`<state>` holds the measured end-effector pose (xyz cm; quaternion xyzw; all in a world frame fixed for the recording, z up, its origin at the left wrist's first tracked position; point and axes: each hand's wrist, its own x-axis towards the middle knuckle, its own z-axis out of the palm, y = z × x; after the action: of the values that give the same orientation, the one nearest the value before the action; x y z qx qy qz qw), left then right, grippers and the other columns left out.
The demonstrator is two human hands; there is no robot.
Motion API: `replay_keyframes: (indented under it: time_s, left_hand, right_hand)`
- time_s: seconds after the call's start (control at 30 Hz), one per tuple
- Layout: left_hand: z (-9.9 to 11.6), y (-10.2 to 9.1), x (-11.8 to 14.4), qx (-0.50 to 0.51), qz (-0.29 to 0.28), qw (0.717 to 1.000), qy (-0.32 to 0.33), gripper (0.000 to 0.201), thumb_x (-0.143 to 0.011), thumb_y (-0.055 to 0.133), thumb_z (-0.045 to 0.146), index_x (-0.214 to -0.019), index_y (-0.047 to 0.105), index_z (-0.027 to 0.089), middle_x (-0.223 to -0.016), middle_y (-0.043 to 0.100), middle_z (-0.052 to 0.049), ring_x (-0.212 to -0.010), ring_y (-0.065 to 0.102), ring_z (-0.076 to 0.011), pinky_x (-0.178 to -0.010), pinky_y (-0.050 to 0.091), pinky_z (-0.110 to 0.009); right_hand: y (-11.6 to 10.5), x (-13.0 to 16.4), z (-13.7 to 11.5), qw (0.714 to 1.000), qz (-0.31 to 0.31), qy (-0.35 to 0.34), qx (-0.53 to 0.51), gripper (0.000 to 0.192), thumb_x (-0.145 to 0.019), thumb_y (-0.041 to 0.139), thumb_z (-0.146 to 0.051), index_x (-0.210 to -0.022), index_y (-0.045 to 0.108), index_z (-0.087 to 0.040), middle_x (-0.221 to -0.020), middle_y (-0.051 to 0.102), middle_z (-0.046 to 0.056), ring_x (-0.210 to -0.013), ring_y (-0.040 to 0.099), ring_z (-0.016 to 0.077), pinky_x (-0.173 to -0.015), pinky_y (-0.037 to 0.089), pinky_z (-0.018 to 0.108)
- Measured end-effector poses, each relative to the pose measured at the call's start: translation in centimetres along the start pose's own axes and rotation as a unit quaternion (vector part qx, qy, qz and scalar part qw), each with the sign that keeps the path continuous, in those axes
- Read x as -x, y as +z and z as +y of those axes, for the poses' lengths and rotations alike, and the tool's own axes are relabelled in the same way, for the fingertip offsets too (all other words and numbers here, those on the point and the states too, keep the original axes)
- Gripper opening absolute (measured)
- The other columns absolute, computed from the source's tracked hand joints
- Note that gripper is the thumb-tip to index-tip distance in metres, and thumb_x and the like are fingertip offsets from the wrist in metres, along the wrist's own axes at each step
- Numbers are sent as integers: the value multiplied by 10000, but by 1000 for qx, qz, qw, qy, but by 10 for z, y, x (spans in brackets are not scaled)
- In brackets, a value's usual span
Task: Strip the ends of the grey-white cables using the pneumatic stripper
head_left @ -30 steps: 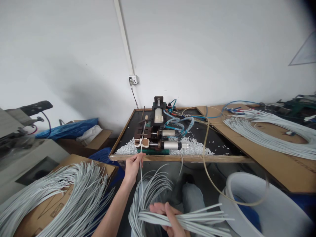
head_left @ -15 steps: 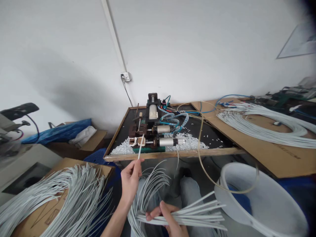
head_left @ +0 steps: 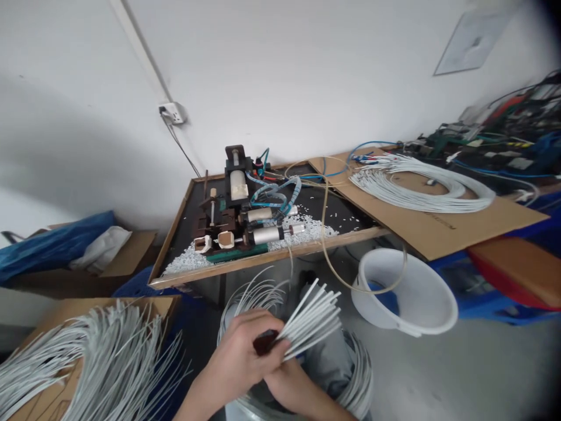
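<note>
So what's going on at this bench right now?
A person sits at the bench with both hands together over their lap, gripping a bundle of grey-white wires. The left hand wraps the bundle from above and the right hand holds it from below, with the cut ends fanning up to the right. No wire is in the small pneumatic machine on the tray, which is strewn with white offcuts. More wires lie on cardboard to the right and in a box at lower left.

White wall (head_left: 307, 64), grey floor (head_left: 482, 374), wooden-edged bench (head_left: 272, 257)
</note>
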<state>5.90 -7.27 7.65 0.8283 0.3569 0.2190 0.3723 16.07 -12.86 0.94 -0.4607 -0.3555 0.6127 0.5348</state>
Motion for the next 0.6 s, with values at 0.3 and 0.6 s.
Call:
replay_keyframes:
  time_s: [0.3, 0.6]
  left_hand:
    - [-22, -1, -2, 106, 126, 983, -87, 249, -870, 604, 320, -690, 654, 156, -611, 583, 1, -590, 515, -136, -571, 419, -209]
    - [-30, 8, 1, 293, 153, 917, -225, 402, -844, 621, 517, -711, 656, 139, -593, 585, 5, -422, 469, -77, -361, 335, -155]
  right_hand:
    - [5, 2, 12, 998, 45, 1, -36, 432, -735, 670, -612, -838, 723, -195, -813, 730, 30, -838, 650, 215, -816, 491, 333]
    - [6, 0, 18, 983, 160, 72, -44, 543, -599, 724, -688, -772, 686, -175, -754, 739, 55, -837, 681, 285, -768, 526, 398]
